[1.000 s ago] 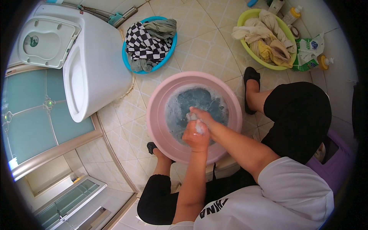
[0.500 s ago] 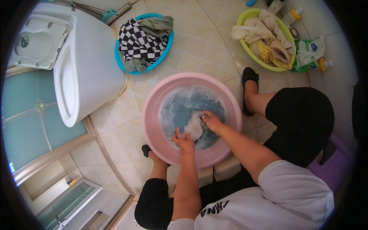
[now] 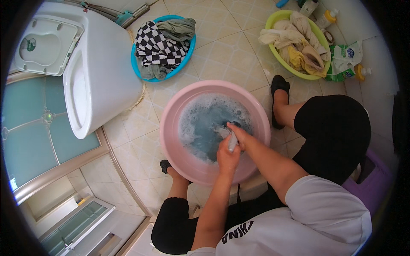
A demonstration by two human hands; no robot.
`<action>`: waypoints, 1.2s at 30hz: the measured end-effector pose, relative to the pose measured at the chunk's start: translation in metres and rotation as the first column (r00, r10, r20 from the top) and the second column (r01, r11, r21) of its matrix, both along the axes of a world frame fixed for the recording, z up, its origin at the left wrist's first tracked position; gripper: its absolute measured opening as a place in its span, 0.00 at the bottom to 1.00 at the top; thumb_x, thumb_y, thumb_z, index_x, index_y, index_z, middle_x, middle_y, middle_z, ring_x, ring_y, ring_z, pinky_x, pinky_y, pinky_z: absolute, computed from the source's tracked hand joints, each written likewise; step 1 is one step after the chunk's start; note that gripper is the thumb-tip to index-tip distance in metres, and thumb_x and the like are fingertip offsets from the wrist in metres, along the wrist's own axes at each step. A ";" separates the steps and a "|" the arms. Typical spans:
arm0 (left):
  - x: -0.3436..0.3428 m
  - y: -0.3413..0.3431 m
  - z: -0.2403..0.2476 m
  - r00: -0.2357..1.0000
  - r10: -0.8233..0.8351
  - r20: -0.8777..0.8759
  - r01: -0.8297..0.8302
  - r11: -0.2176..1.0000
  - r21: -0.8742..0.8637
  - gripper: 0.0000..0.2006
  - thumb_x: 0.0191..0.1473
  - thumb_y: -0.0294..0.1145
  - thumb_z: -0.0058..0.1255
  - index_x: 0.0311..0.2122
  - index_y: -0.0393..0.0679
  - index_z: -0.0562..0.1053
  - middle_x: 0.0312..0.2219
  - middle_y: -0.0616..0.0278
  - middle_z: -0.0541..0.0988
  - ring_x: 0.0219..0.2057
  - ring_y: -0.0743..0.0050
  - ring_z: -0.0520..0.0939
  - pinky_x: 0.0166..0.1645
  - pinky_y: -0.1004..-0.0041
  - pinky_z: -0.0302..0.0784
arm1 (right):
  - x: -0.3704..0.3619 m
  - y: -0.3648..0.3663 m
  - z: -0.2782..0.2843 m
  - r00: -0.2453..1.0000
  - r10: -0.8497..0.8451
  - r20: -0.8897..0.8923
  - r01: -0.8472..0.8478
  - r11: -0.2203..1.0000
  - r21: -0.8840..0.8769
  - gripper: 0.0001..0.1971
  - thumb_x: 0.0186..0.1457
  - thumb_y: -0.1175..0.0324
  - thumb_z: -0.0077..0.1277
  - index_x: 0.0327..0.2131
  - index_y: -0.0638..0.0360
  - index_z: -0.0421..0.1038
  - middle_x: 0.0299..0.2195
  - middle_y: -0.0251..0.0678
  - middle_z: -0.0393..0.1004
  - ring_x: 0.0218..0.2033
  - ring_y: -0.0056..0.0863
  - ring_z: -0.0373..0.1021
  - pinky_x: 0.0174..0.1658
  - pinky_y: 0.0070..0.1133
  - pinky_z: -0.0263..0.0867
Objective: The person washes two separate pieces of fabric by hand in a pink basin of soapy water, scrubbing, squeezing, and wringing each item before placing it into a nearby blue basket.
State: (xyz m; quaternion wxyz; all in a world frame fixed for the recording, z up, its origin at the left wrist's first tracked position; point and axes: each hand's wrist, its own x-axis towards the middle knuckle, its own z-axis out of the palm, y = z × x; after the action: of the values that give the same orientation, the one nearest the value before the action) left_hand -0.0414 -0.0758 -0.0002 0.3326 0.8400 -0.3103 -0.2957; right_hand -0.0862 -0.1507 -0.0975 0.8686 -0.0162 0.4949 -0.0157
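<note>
A round pink basin (image 3: 169,136) stands on the floor between my feet, holding bluish water (image 3: 203,121) with white foam around its edge. Over the basin's near right part, my left hand (image 3: 227,155) and my right hand (image 3: 241,136) are close together, both gripping a wet light grey cloth (image 3: 232,142). The left fist is wrapped round its lower part. My right fingers close on it from the right side, largely hiding the bunched fabric. A small dark patch shows beside the right fingertips; what it is I cannot tell.
A blue basin (image 3: 191,51) with checked and grey-green clothes sits at the far left, near the white toilet (image 3: 109,72). The green basin (image 3: 274,18) at the far right holds pale clothes, beside bottles and a detergent bag (image 3: 346,57). A purple stool (image 3: 369,183) is at right.
My left hand has moved right to meet the right one. The cloth, which was lying spread at the water's surface between the hands, is now bunched and held in both.
</note>
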 end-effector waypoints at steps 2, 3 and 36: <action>-0.008 -0.004 0.033 0.998 -0.038 0.049 0.037 0.999 0.008 0.13 0.42 0.31 0.52 0.34 0.37 0.72 0.35 0.46 0.74 0.37 0.51 0.76 0.41 0.66 0.70 | 0.010 -0.014 0.026 1.000 0.023 0.012 -0.024 0.996 0.085 0.19 0.52 0.50 0.43 0.34 0.57 0.66 0.27 0.35 0.71 0.26 0.29 0.68 0.30 0.27 0.67; -0.014 -0.006 0.044 0.992 -0.071 0.109 0.073 0.997 -0.021 0.12 0.42 0.32 0.53 0.33 0.37 0.72 0.32 0.47 0.75 0.34 0.51 0.76 0.38 0.66 0.71 | 0.013 -0.013 0.017 0.997 -0.033 0.068 0.031 0.999 0.041 0.19 0.52 0.50 0.43 0.33 0.57 0.67 0.27 0.36 0.71 0.25 0.30 0.68 0.27 0.26 0.67; 0.034 0.071 -0.108 0.980 -0.144 -0.135 0.195 0.809 0.554 0.27 0.39 0.31 0.52 0.48 0.40 0.63 0.37 0.42 0.71 0.41 0.44 0.71 0.45 0.61 0.67 | -0.010 0.019 -0.003 0.627 0.563 -0.538 -0.765 0.574 -0.291 0.31 0.54 0.50 0.38 0.52 0.69 0.54 0.51 0.48 0.59 0.52 0.39 0.57 0.53 0.29 0.52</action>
State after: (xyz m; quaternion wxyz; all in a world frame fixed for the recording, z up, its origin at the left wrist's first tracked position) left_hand -0.0076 -0.0050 -0.1086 0.0546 0.8560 -0.2678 -0.4388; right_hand -0.0959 -0.1312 -0.1004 0.6556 -0.4295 0.5891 0.1965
